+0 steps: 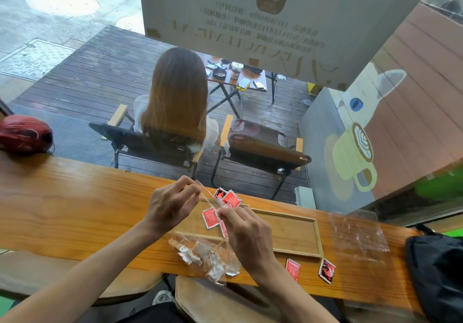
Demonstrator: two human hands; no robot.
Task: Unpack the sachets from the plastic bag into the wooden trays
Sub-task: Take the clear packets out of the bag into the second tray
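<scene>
My left hand [172,203] and my right hand [246,232] both pinch the edge of a clear plastic bag [209,198] held just above the counter. Several red sachets [229,197] show inside it, and one red sachet [210,218] hangs near my right thumb. A shallow wooden tray [295,232] lies on the counter behind my right hand. Two red sachets [327,270] lie loose on the counter in front of the tray. A second clear bag with pale sachets [208,257] rests near the counter's front edge, below my hands.
A flat empty clear bag [358,235] lies right of the tray, with a black bag [438,272] at the counter's right end. A red object [25,133] sits at the far left. Beyond the window a person sits on a chair.
</scene>
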